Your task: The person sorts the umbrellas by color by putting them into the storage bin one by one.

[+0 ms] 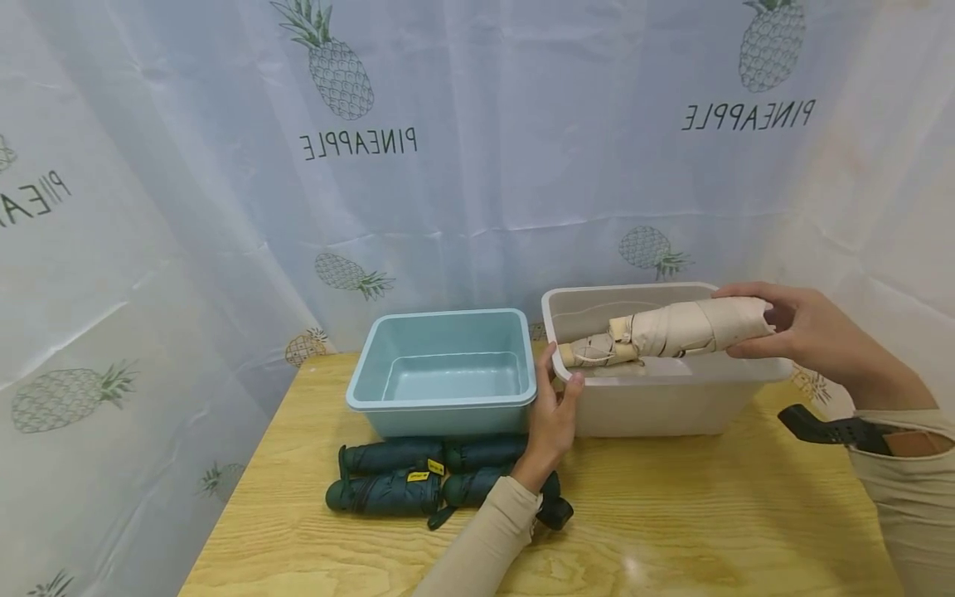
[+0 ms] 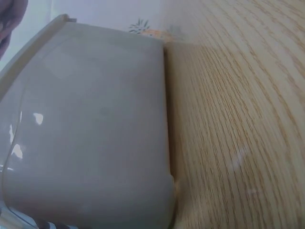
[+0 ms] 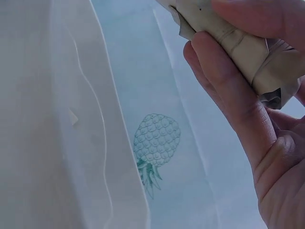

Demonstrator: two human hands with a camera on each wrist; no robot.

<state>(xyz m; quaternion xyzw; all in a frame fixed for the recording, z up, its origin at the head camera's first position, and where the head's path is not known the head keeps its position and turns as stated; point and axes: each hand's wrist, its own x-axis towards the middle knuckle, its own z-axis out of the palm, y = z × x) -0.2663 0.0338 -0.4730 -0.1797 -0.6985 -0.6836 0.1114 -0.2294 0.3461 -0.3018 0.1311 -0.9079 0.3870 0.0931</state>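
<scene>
In the head view my right hand (image 1: 802,336) grips the thick end of a beige folded umbrella (image 1: 694,326) above the white bin (image 1: 649,406). A second beige umbrella (image 1: 597,352) lies under its left end, at the bin's left side. My left hand (image 1: 554,423) holds the bin's front left corner, thumb on the front. The left wrist view shows the bin's outer wall (image 2: 95,114). In the right wrist view, the fingers and thumb of my right hand (image 3: 243,109) lie along both sides of the beige umbrella (image 3: 238,45).
A light blue bin (image 1: 448,419) stands left of the white one. Several dark green folded umbrellas (image 1: 391,495) lie in front of it on the wooden table (image 1: 671,514), some partly behind my left forearm. A pineapple-print curtain (image 1: 485,191) hangs behind and at the sides.
</scene>
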